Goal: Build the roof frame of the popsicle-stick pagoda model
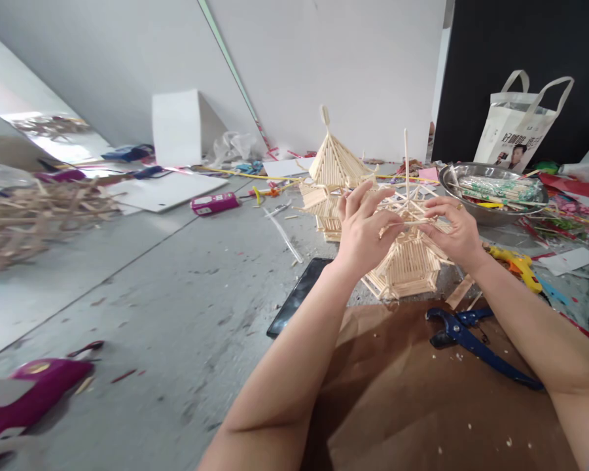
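A small pavilion model (410, 265) built of thin wooden sticks stands in front of me, with one tall stick (406, 154) rising from its top. Over its roof frame, my left hand (366, 226) and my right hand (454, 229) pinch a thin wooden stick (412, 224) from either side. Both hands are closed at thumb and forefinger, while the other fingers are spread. Behind my left hand is a second stick model (336, 160) with a pointed roof, partly hidden by that hand.
Blue cutters (471, 340) lie on brown paper (397, 405). A black phone (299, 297) is left of the model, a yellow glue gun (517, 265) right. A metal bowl (495, 212) holds packed sticks. Farther left are a purple tool (39, 392) and a blurred stick heap (39, 216).
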The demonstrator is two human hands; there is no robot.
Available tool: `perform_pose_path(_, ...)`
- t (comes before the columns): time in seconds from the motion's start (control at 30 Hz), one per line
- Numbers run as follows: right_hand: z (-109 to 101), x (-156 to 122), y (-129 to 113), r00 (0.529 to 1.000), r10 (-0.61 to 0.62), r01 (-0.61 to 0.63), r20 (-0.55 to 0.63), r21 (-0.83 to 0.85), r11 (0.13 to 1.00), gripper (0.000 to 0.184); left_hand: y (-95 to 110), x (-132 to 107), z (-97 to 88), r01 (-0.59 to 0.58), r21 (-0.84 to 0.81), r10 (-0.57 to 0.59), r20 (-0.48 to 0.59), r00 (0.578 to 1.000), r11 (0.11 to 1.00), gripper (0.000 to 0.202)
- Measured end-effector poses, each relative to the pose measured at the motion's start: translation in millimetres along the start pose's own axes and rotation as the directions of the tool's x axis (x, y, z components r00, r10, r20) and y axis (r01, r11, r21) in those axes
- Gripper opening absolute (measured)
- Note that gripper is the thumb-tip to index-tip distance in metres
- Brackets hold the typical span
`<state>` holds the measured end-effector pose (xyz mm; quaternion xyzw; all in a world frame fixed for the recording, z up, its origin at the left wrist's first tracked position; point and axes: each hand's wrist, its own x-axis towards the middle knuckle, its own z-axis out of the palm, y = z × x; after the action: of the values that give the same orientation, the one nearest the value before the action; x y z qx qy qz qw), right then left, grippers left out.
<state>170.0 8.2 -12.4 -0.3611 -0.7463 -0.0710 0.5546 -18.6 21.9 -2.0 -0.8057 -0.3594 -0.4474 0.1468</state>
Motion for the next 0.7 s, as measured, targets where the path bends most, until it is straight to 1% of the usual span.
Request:
perform_pose_path(0.17, -3.3, -2.1, 5.1, 0.998, -0.057, 0.058, 0.018, -0.031, 0.998, 0.009, -0.7, 0.1, -0.7, 0.012, -0.015, -0.012, 0.006, 1.000, 1.000, 0.010)
perform_pose_path(0.3, -3.6, -3.6, 7.0, 0.993, -0.115, 0.115, 0.010, -0.054, 0.992, 0.009, -0.3, -0.4, -0.5, 0.021, -0.053, -0.021, 0.013, 1.000, 0.998, 0.011)
perform_pose_path(0.53, -5.3, -2.9, 8.8, 0.978, -0.208, 0.210, 0.028, -0.130, 0.969, 0.008, 0.2, -1.3, 3.1, 0.012, -0.036, -0.013, -0.019, 1.000, 0.999, 0.011)
perform_pose_path(0.7, -7.5, -3.9, 10.4, 0.971, -0.224, 0.234, 0.078, -0.162, 0.958, 0.009, -0.4, -2.6, 5.4, 0.010, -0.053, -0.012, -0.033, 0.999, 0.999, 0.012)
